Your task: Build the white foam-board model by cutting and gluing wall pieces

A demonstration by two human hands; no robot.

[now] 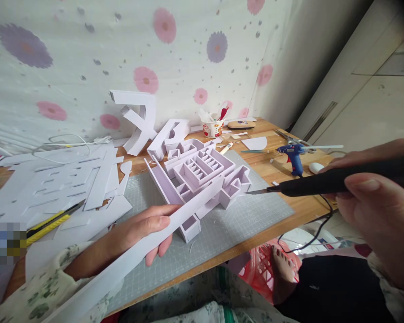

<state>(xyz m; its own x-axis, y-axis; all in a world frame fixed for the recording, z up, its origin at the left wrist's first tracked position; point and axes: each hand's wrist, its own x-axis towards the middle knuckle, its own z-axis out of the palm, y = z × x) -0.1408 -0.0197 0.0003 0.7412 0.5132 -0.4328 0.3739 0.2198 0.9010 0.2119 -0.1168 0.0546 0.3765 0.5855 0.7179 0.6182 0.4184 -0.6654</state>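
My left hand (131, 233) is closed around a long white strip of card or foam board (185, 211), thumb on top and fingers beneath. The strip slants from the lower left up to a white walled structure with many small compartments (175, 190); I cannot tell whether its far end touches. My right hand (370, 206) grips a black-handled craft knife (316, 179). Its thin blade points left, and the tip appears beside the structure's right corner. The structure lies on a grey cutting mat (144, 193).
Cut white sheets (67, 175) and a yellow utility knife (50, 225) lie left. Behind stand hollow white shapes (139, 112) and a paper cup (212, 129) holding tools. A blue glue gun (292, 154) rests right, its cord hanging over the table's edge.
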